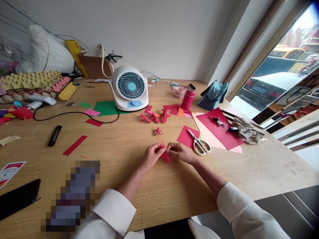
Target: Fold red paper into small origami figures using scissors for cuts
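Between my two hands, over the middle of the table, is a small folded piece of red paper [165,156]. My left hand [152,154] pinches its left side, thumb on top. At the right edge, the fingers of my right hand [181,152] are closed on the same paper. Just beyond stands a small red folded paper figure [158,131]. Farther back are several more folded paper figures [154,116] in a row. White-handled scissors [201,144] lie to the right of my right hand, partly on a stack of red paper squares [185,135].
A white fan [131,88] stands at the back, its black cable running left. At right lie a large red sheet [219,127] with keys, a pink can [188,99] and a blue bag [213,94]. A black marker [55,135] and a black phone [20,198] lie left.
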Available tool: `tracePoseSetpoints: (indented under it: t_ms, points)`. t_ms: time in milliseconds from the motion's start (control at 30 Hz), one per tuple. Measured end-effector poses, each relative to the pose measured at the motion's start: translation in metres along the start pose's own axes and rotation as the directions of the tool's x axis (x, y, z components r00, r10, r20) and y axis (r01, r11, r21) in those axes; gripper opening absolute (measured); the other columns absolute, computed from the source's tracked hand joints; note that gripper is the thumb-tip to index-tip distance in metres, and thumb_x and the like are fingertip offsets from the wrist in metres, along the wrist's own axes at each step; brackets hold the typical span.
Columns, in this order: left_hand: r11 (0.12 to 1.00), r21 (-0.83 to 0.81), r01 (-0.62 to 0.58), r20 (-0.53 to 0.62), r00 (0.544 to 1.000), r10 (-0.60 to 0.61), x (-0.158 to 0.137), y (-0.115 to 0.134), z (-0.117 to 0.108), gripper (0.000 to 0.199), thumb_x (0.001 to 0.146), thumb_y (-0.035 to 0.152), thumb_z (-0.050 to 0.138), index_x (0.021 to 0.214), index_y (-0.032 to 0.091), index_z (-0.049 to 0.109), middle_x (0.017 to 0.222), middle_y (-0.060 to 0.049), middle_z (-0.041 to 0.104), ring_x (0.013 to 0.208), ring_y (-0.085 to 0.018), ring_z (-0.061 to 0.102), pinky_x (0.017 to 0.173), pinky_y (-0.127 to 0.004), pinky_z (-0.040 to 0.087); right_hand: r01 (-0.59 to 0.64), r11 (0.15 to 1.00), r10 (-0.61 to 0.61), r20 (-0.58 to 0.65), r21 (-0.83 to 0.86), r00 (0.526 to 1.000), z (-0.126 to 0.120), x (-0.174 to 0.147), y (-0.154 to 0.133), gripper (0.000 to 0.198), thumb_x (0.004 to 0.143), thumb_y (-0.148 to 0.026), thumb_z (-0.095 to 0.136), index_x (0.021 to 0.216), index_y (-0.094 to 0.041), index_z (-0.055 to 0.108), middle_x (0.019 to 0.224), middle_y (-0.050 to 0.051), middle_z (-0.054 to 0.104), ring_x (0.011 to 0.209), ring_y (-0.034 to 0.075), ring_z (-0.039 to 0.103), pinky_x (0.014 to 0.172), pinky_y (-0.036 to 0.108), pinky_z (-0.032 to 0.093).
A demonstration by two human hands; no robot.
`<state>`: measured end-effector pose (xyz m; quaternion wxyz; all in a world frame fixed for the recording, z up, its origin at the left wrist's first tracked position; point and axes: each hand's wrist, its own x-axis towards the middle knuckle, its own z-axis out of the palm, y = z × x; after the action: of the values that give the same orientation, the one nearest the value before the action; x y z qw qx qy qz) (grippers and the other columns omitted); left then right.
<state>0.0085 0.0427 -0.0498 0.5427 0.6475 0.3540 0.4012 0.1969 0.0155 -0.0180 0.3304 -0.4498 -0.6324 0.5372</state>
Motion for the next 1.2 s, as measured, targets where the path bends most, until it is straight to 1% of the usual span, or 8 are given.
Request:
tracePoseSetpoints:
  t_ms: [100,200,267,333,633,867,1000,1200]
  points:
    - [0.999,0.035,-0.003,-0.037,0.999,0.004,-0.002,0.005,0.002,0.027,0.086,0.039,0.062,0.074,0.015,0.062,0.067,0.002,0.059,0.064,-0.011,0.052,0.064,-0.021,0.043,0.011,0.997,-0.009,-0.035,0.082,0.999,0.007,-0.004,0.003,0.039,0.082,-0.056,0.066,0.082,-0.019,0.055,0.065,-0.004,0.052,0.058,0.010,0.044,0.056,0.024,0.035]
    - [0.995,0.096,0.002,-0.009,1.000,-0.001,-0.002,0.013,0.006,0.028,0.088,0.037,0.059,0.070,0.015,0.061,0.067,0.001,0.059,0.065,-0.011,0.051,0.065,-0.022,0.043,0.053,0.999,-0.054,-0.071,-0.012,0.996,0.012,-0.010,0.004,0.034,0.085,-0.049,0.066,0.077,-0.019,0.054,0.062,-0.006,0.043,0.056,0.009,0.035,0.053,0.024,0.028]
    - [0.995,0.100,0.015,-0.015,1.000,-0.013,-0.001,0.018,0.009,0.030,0.088,0.036,0.058,0.067,0.015,0.059,0.065,0.001,0.057,0.064,-0.011,0.051,0.064,-0.022,0.042,0.069,0.993,-0.074,-0.051,-0.094,0.996,0.014,-0.012,0.003,0.030,0.087,-0.043,0.062,0.074,-0.019,0.052,0.064,-0.005,0.042,0.057,0.010,0.035,0.054,0.024,0.029]
    - [0.996,0.079,0.030,-0.016,0.999,-0.029,-0.001,0.020,0.011,0.028,0.088,0.036,0.059,0.070,0.015,0.060,0.066,0.001,0.058,0.064,-0.011,0.051,0.064,-0.022,0.042,0.060,0.990,-0.070,-0.076,-0.130,0.995,0.015,-0.013,0.002,0.028,0.088,-0.041,0.061,0.074,-0.019,0.052,0.063,-0.005,0.042,0.057,0.010,0.035,0.054,0.025,0.029]
    - [0.995,0.095,0.009,-0.011,1.000,-0.008,-0.008,0.014,0.005,0.026,0.089,0.039,0.062,0.094,0.014,0.067,0.083,-0.002,0.067,0.076,-0.013,0.058,0.071,-0.022,0.045,0.074,0.997,-0.075,-0.244,-0.012,0.967,0.019,-0.007,0.007,0.041,0.086,-0.057,0.060,0.073,-0.019,0.050,0.065,-0.003,0.045,0.061,0.012,0.038,0.058,0.026,0.033]
    - [0.973,0.230,0.023,-0.065,0.998,-0.008,-0.010,0.015,0.005,0.020,0.089,0.035,0.056,0.082,0.016,0.061,0.063,0.005,0.051,0.058,-0.009,0.046,0.056,-0.019,0.039,0.080,0.996,-0.084,-0.157,-0.033,0.984,0.021,-0.010,0.003,0.041,0.092,-0.058,0.051,0.079,-0.019,0.053,0.067,-0.003,0.049,0.061,0.012,0.042,0.058,0.026,0.035]
    - [0.976,0.206,0.068,-0.037,0.997,-0.061,-0.011,0.020,0.004,0.018,0.086,0.034,0.054,0.077,0.018,0.053,0.062,0.006,0.047,0.054,-0.009,0.046,0.052,-0.019,0.040,0.102,0.995,-0.104,-0.194,-0.021,0.975,0.022,-0.011,0.001,0.042,0.088,-0.060,0.057,0.079,-0.019,0.054,0.067,-0.002,0.050,0.061,0.013,0.042,0.058,0.026,0.035]
    - [0.930,0.366,-0.044,0.021,0.999,0.039,-0.013,0.030,0.009,0.023,0.083,0.027,0.056,0.065,0.018,0.045,0.058,0.007,0.041,0.054,-0.007,0.036,0.053,-0.020,0.032,0.125,0.992,-0.123,-0.268,-0.011,0.955,0.021,-0.009,0.004,0.043,0.083,-0.061,0.063,0.074,-0.020,0.053,0.065,-0.001,0.053,0.061,0.013,0.045,0.058,0.027,0.037]
